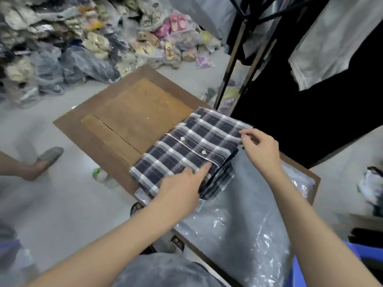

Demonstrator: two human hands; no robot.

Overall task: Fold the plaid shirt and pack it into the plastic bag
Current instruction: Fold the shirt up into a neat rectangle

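Head cam, looking down: a brown flat wooden table top (132, 112) w/ a lighter brown patch in the middle stands on a pale grey floor (62, 204). At the back of the room is a big pile of clear plastic bags stuffed w/ shoes & sandals (93, 44), some pink, some tan. On the R side stands a black metal clothes rack (232, 65) w/ a wide black cloth (300, 121) & a light grey top (327, 42) hanging on it. On the floor by the table's L edge is a small clear bottle w/ a green cap (99, 175). Further L is another person's foot in a grey slipper (48, 157). A blue plastic thing (364, 255) shows at the low R corner; can't tell what it is. The dark blue & white plaid shirt (186, 150) is folded into a neat block & lies on the table's near R part, button strip up. Its near end sits on top of a big clear flat plastic bag (238, 224) that is spread over the near end of the table. The shirt is on the bag, not in it. The left hand (182, 187) rests on the shirt's near corner, pointer finger straight & pressing by the button strip; the other fingers are hidden. The right hand (261, 148) is at the shirt's far R edge, thumb & pointer finger pinching the cloth.
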